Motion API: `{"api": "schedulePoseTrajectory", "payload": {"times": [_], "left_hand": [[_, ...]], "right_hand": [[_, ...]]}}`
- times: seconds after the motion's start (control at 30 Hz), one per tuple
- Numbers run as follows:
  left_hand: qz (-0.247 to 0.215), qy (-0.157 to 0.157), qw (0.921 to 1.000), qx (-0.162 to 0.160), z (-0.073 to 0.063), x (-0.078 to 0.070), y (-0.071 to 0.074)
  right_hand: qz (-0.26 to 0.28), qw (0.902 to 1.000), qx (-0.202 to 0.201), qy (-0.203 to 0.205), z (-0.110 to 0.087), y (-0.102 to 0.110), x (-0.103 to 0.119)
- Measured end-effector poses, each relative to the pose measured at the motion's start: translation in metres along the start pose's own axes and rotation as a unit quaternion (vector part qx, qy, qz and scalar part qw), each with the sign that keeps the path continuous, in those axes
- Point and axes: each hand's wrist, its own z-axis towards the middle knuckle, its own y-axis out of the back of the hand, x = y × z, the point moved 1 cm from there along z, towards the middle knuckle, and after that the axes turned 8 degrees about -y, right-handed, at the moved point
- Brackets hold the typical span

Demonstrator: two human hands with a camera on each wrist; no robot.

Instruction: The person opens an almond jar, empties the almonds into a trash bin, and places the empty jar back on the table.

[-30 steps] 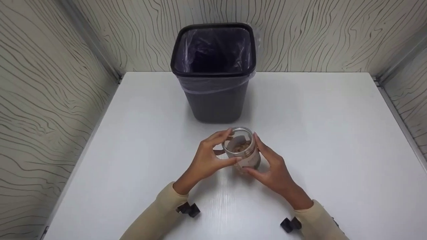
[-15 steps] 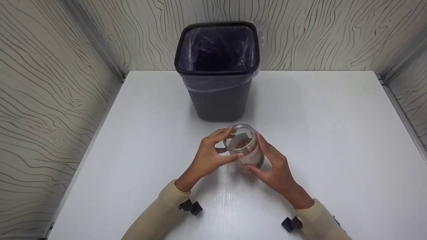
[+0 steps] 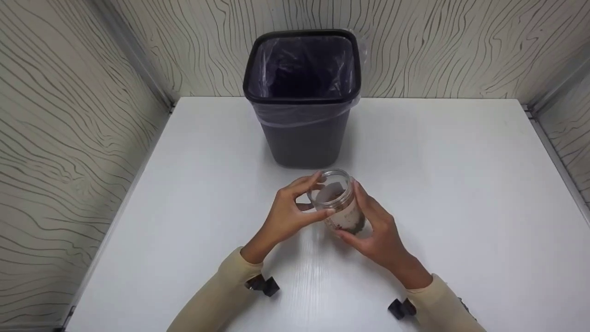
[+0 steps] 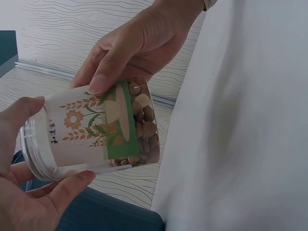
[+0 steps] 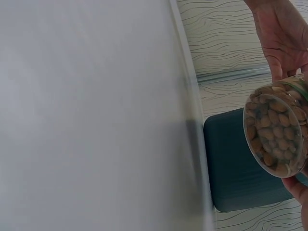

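Observation:
Between both hands a clear glass jar point(image 3: 343, 214) without a lid is held tilted, its mouth leaning toward the far left in the head view. Almonds point(image 5: 276, 130) show through its base in the right wrist view. Its label point(image 4: 79, 125), with wheat ears, a flower and a green border, faces the left wrist camera. My left hand point(image 3: 286, 216) grips the jar's neck, thumb on the near side and fingers across the far rim. Lower down, my right hand point(image 3: 380, 233) holds the body near the base, thumb in front and fingers along the right side.
Just beyond the jar stands a dark trash bin point(image 3: 304, 138) lined with a clear plastic bag point(image 3: 295, 115). The white table point(image 3: 451, 184) extends to both sides, with wood-grain patterned panels point(image 3: 438, 50) behind and beside it.
The jar has risen slightly and tilted further toward the bin, so more of its label shows and fewer almonds are visible through the mouth. Both hands keep their hold. The head view has shifted slightly.

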Motion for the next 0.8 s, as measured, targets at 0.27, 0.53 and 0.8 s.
{"api": "schedulePoseTrajectory", "payload": {"times": [0.27,0.53,0.8], "left_hand": [[-0.005,0.013,0.9999,-0.004,0.0002,-0.0004,0.0004],[-0.028,0.018,0.9994,-0.003,0.0025,-0.0001,-0.0004],[-0.055,0.030,0.9980,-0.007,0.0019,-0.0001,0.0032]], "right_hand": [[0.002,1.0000,0.006,0.000,0.0019,-0.0008,0.0010],[0.007,0.9999,-0.004,0.015,0.0039,0.0011,0.0024],[0.015,0.9996,-0.010,0.022,0.0059,-0.0029,0.0058]]}}
